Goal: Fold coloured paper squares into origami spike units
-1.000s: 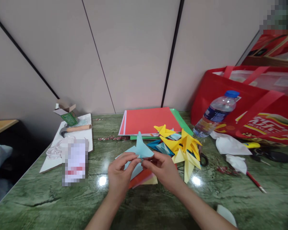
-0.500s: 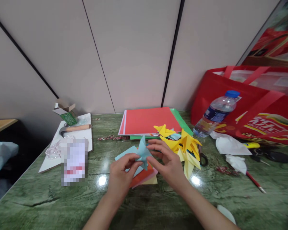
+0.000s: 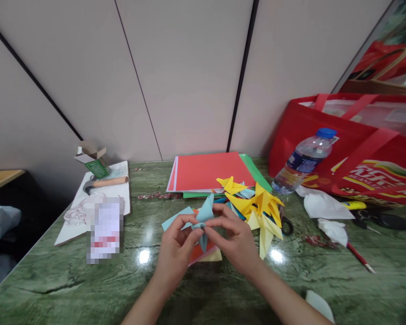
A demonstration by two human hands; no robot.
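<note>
A light blue folded paper piece [image 3: 207,210] with pointed petals is held up between both hands over the table. My left hand [image 3: 177,243] pinches its left side between thumb and fingers. From the other side, my right hand [image 3: 235,234] grips a petal, its thumb and index finger meeting near the left fingertips. The fingers hide part of the folded paper. Beneath the hands lie paper sheets, among them a light blue sheet [image 3: 177,218] and a cream one [image 3: 212,256]. Yellow folded paper flowers [image 3: 262,203] rest just right of my right hand.
Red paper sheets [image 3: 211,171] lie at the back. To the right stand a plastic bottle [image 3: 304,158] and a red bag [image 3: 355,149]; a red pencil [image 3: 360,257] lies nearer. A hammer [image 3: 108,182], a small green box [image 3: 96,164] and clear beads [image 3: 77,212] are at left.
My right hand has moved left and its fingers have closed on the blue folded paper. The paper has tilted to the right, and both hands are now close together.
</note>
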